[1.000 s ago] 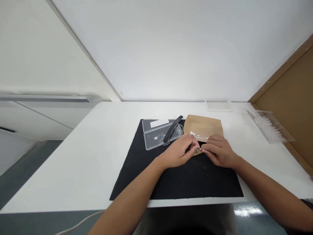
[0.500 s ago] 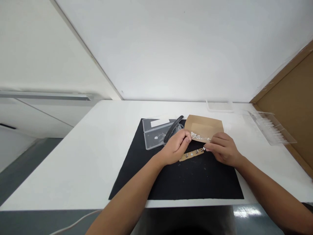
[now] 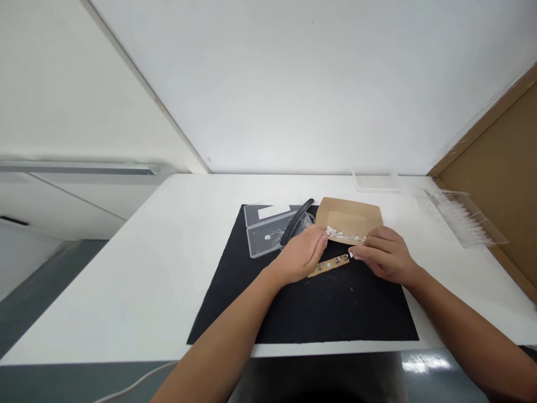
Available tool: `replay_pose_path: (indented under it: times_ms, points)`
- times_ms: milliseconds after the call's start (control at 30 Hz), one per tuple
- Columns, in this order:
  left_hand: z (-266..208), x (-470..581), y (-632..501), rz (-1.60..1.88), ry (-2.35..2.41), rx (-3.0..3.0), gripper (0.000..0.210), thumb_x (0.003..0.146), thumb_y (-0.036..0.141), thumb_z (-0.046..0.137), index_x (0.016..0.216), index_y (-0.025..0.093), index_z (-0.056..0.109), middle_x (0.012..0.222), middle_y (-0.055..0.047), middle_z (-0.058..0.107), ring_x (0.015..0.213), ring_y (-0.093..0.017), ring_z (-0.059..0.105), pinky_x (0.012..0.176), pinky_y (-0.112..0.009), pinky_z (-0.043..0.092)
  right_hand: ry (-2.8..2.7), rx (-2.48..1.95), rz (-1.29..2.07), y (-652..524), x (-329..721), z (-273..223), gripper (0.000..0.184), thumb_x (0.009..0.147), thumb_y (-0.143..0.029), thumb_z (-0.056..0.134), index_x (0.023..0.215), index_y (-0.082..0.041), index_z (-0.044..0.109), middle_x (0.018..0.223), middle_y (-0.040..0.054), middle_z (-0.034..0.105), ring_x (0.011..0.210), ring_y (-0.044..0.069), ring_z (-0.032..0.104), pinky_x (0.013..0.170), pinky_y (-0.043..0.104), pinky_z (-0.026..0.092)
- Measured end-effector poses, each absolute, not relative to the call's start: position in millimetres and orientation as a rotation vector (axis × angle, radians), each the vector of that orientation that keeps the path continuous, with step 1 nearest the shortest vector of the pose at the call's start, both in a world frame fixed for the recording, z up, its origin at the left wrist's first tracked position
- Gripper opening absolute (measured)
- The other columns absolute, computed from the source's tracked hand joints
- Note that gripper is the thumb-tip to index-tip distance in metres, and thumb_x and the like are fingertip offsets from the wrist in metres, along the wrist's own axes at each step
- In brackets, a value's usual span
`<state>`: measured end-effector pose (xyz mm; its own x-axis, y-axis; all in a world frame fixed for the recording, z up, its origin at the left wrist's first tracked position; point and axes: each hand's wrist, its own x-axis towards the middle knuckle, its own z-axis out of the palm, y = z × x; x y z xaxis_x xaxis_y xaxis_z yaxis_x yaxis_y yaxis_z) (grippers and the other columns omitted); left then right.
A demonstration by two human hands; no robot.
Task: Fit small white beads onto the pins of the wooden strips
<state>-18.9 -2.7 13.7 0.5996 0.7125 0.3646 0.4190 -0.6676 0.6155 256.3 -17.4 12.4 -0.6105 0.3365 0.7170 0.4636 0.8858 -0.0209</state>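
Note:
My right hand (image 3: 388, 254) pinches a small white piece (image 3: 351, 254) between thumb and forefinger, just off the right end of a narrow tan strip (image 3: 333, 264). The strip lies on a black mat (image 3: 335, 313) and bears several small shiny metal bits and a white dot. My left hand (image 3: 304, 253) is closed beside the strip's left end, with its fingertips at the front left corner of a brown paper tray (image 3: 356, 210). What its fingers grip, if anything, is hidden. Small white bits (image 3: 335, 232) lie along the tray's near side.
Left of the tray are an open clear plastic case (image 3: 260, 238) and a black curved file (image 3: 296, 221) resting across it. A clear holder with a row of white tips (image 3: 461, 218) lies at the right, near a brown board (image 3: 503, 168). A clear tray (image 3: 377, 182) stands at the back.
My left fingers have shifted slightly and lie flatter near the tray's corner. My right hand has hardly moved and still pinches the white piece.

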Motion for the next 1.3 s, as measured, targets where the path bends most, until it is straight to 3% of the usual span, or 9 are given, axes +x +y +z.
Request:
replay_pose_path:
  times_ms: [200,400,733,900,1300]
  points:
    - [9.4,-17.5,0.0,0.811,0.874,2.587,0.032,0.114,0.03,0.033,0.104,0.019,0.061,0.099,-0.008,0.069,0.097,-0.024,0.064,0.089,-0.038,0.055,-2.282,-0.594,-0.165,-16.8,258.6,9.6,0.027,0.095,-0.012,0.074,0.12,-0.022,0.07,0.083,0.0028,0.07,0.076,0.019,0.057,0.07,0.033,0.05]
    - [4.3,-16.8,2.9,0.943,0.945,2.707,0.031,0.112,0.03,0.047,0.089,0.019,0.063,0.086,-0.005,0.066,0.083,-0.02,0.058,0.082,-0.035,0.051,-2.274,-0.608,-0.136,-16.3,259.5,8.2,0.026,0.094,-0.011,0.075,0.117,-0.021,0.07,0.083,0.0035,0.07,0.078,0.019,0.058,0.072,0.034,0.051]
    - [-4.5,-20.3,12.1,1.302,1.127,2.564,0.029,0.101,0.027,0.072,0.075,0.02,0.059,0.074,-0.001,0.06,0.078,-0.019,0.05,0.073,-0.031,0.045,-2.307,-0.665,-0.094,-17.0,257.2,10.8,0.022,0.095,-0.014,0.075,0.115,-0.023,0.071,0.083,0.0028,0.069,0.077,0.019,0.056,0.071,0.033,0.05]
    - [-5.6,-21.1,12.3,1.288,1.17,2.496,0.026,0.099,0.024,0.074,0.076,0.019,0.062,0.072,0.001,0.059,0.077,-0.018,0.05,0.075,-0.033,0.045,-2.324,-0.659,-0.058,-18.2,255.2,12.2,0.021,0.095,-0.014,0.073,0.114,-0.023,0.071,0.083,0.0028,0.068,0.078,0.019,0.057,0.072,0.034,0.05]
    - [-1.0,-19.9,9.8,1.292,1.207,2.426,0.024,0.103,0.036,0.07,0.084,0.022,0.073,0.08,-0.003,0.072,0.086,-0.022,0.056,0.081,-0.037,0.052,-2.314,-0.657,-0.026,-18.3,255.1,12.7,0.022,0.094,-0.013,0.073,0.114,-0.023,0.071,0.084,0.0031,0.068,0.077,0.019,0.058,0.072,0.034,0.051]
